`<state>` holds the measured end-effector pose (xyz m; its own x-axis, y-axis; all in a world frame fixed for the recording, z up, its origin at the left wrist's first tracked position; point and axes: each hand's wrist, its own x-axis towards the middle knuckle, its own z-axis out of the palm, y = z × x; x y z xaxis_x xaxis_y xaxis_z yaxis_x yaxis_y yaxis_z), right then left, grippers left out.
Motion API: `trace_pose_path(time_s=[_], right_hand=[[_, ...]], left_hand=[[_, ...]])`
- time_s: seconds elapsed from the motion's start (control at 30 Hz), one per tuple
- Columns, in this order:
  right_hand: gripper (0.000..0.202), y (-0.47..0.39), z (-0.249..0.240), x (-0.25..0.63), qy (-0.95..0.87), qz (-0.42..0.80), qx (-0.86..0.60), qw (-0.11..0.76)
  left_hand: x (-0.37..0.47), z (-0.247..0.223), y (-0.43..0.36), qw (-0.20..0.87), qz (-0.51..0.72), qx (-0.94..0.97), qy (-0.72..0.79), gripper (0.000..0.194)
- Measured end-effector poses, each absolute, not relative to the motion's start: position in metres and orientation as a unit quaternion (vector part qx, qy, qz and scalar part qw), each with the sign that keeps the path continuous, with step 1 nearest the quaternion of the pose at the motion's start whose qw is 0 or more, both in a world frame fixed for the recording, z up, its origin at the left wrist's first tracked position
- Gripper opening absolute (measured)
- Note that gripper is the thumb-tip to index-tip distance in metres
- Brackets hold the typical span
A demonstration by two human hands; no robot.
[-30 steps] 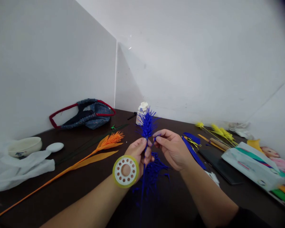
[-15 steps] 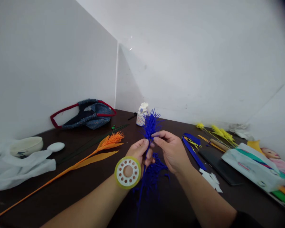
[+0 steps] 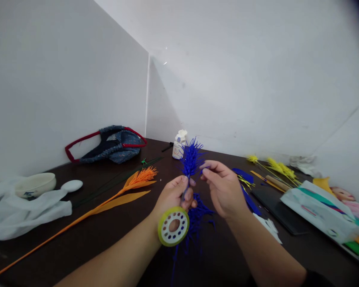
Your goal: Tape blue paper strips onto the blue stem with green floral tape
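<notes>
My left hand (image 3: 172, 193) grips the stem of a blue handmade wheat ear (image 3: 192, 157) just below its bristly head, which stands upright. A roll of clear yellowish tape (image 3: 165, 229) with a white core hangs at the left wrist. Just right of the head, my right hand (image 3: 224, 185) pinches a small blue piece (image 3: 202, 169) between thumb and forefinger, a little apart from the ear. Beneath the hands, a heap of loose blue pieces (image 3: 199, 213) lies on the dark table (image 3: 107, 247).
An orange wheat ear (image 3: 142, 175) on a long stem lies left, near a bowl (image 3: 37, 183) and white cloth (image 3: 48, 209). Behind stand a denim bag (image 3: 127, 145) and white bottle (image 3: 178, 147). Yellow ears (image 3: 279, 165), a black slab (image 3: 279, 211) and a plastic packet (image 3: 320, 209) lie right.
My right hand has drawn away from the ear to the right with a small blue piece. The tape roll has swung right and slightly down at my left wrist.
</notes>
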<state>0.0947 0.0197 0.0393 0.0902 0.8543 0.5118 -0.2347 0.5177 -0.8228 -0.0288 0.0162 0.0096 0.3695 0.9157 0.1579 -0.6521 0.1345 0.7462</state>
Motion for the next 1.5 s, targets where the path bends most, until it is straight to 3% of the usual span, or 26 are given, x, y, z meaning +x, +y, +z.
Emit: trace_pose_path(time_s=[0.17,0.37,0.7,1.4,1.5], right_hand=[[0.007,0.006,0.064,0.114,-0.615,0.374,-0.286,0.632],[0.021,-0.012,0.077,0.107,-0.787,0.153,-0.349,0.484],[0.025,-0.010,0.084,0.099,-0.855,-0.023,-0.368,0.365],[0.014,-0.003,0.080,0.097,-0.834,-0.070,-0.383,0.392],[0.014,-0.002,0.075,0.100,-0.801,-0.039,-0.398,0.445]], left_hand=[[-0.032,0.016,0.009,0.778,0.516,0.338,0.119,0.019],[-0.036,0.018,0.005,0.799,0.505,0.325,0.026,0.020],[-0.029,0.020,0.001,0.776,0.508,0.359,0.108,0.024],[-0.027,0.012,0.008,0.748,0.491,0.429,0.124,0.023],[-0.030,0.014,0.013,0.728,0.483,0.457,0.167,0.024]])
